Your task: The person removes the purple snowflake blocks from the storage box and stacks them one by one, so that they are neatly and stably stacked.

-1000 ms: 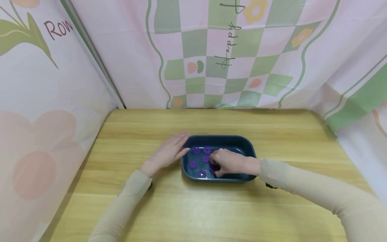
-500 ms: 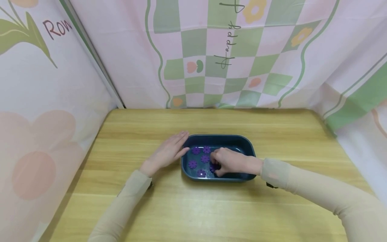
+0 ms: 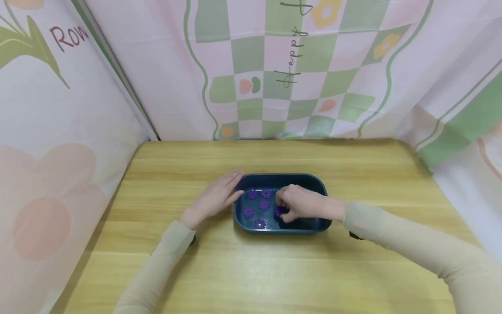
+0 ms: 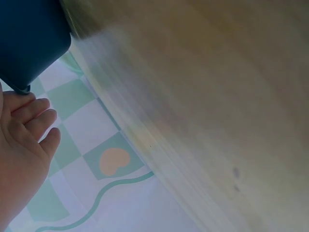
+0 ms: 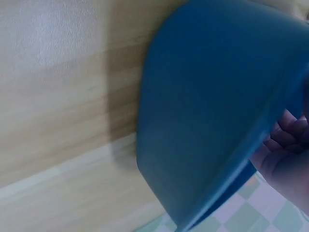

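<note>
"Where's the purple flower-shaped piece (image 3: 280,211)?"

"Nine o'clock from the right hand (image 3: 301,203), pinched in its curled grip inside the dark-blue rounded-rectangular tray (image 3: 270,179). Five matching pieces (image 3: 264,204) lie between eight and ten o'clock."

"The left hand (image 3: 215,195)?"

"Farther off, fingers straight against the tray's nine-o'clock end."

"Hidden?"

"Fingers cover part of the piece; tray wall blocks the right wrist view."

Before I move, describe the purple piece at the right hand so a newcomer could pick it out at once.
On the wooden table sits a dark blue tray. The right hand is inside it, near the middle. The purple piece is between that hand's thumb and fingers, partly hidden; unlike the five similar pieces to its left, it alone is in a grip.
</note>
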